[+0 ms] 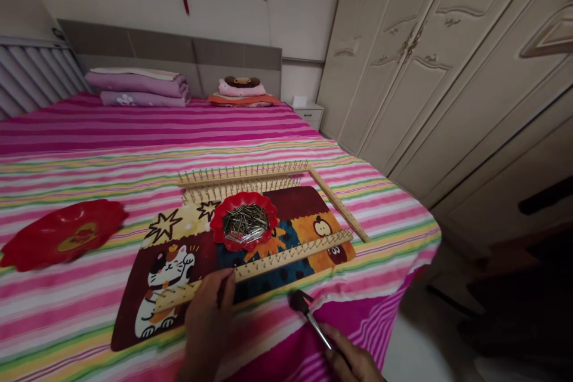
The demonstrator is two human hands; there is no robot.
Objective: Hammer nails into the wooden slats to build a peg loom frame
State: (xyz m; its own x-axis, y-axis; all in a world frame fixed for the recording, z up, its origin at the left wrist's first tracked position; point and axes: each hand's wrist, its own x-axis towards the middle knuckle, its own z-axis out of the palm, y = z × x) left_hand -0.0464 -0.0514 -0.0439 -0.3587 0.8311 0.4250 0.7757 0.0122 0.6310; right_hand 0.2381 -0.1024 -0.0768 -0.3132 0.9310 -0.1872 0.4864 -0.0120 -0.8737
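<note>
My left hand (209, 317) rests on the near wooden strip (268, 261), fingers pressed down on it beside a row of upright nails. My right hand (351, 361) is closed round the metal handle of a small hammer (308, 313), whose black head hangs just above the bedspread near the strip. A red scalloped dish (224, 222) full of loose nails stands on the cartoon mat (170, 274) behind the strip. Two more nailed strips (242, 174) lie at the mat's far edge, and a bare strip (338, 203) lies at its right.
A striped pink bedspread (134, 149) covers the bed. An empty red dish (62, 233) lies at the left. Folded quilts (136, 86) and a plush toy (242, 88) sit by the headboard. A wardrobe (425, 59) stands right of the bed's edge.
</note>
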